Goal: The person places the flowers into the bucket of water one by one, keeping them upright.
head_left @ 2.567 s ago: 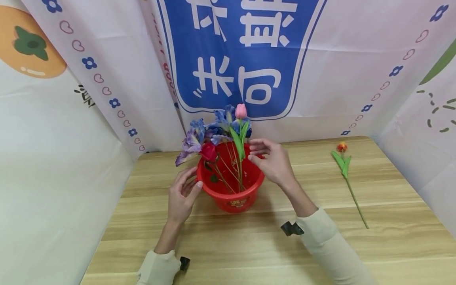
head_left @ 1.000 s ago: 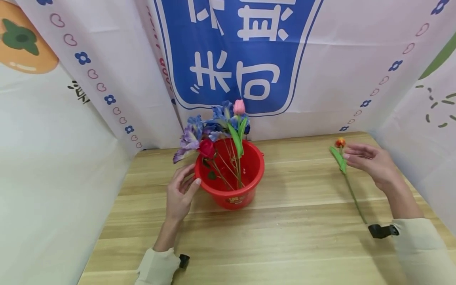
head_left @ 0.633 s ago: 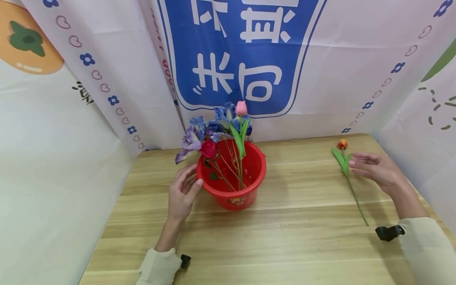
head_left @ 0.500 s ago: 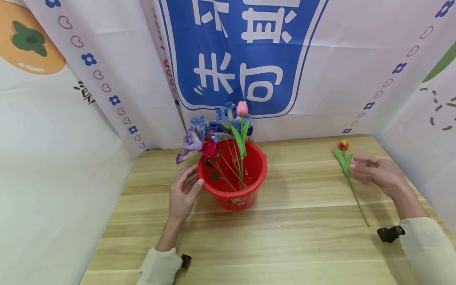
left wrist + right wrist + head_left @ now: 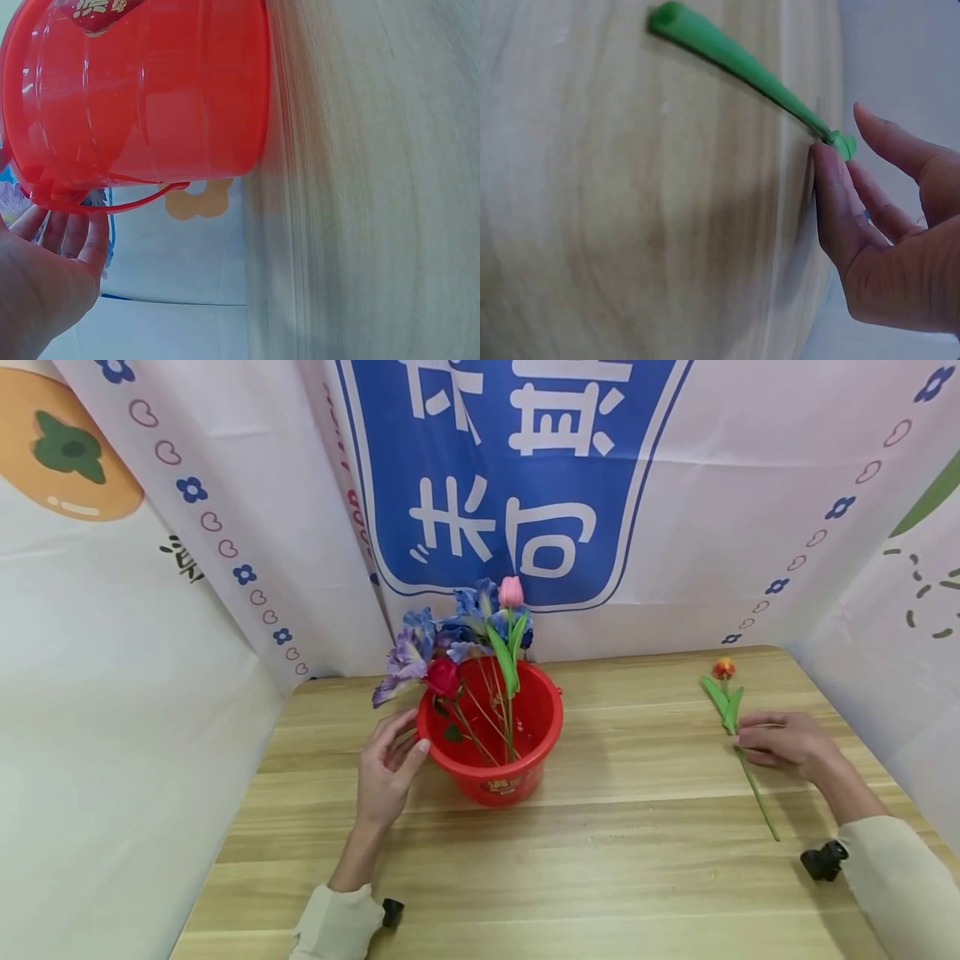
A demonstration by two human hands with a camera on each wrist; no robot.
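Note:
A red plastic bucket (image 5: 502,787) stands on the table with artificial flowers in it: blue and purple irises (image 5: 405,656), a red rose (image 5: 442,678) and a pink tulip (image 5: 511,592). My left hand (image 5: 386,781) holds the bucket's left rim, fingers and thumb curved on either side of the handle lug. The left wrist view shows its fingertips behind the bucket handle (image 5: 142,202). Far right, an orange-red tulip (image 5: 723,669) lies on the table. My right hand (image 5: 787,745) is at its stem (image 5: 742,64), just below the leaves, with thumb and fingers parted around it.
The wooden table (image 5: 570,893) ends at the back against a white cloth backdrop with a blue printed sign (image 5: 555,510). White cloth walls (image 5: 135,710) close in both sides. Each wrist carries a small black camera (image 5: 823,860).
My right hand has left the bucket's right side, crossed to the tulip on the right, and then slid down from its bloom to the stem below the leaves. My left hand stays at the bucket.

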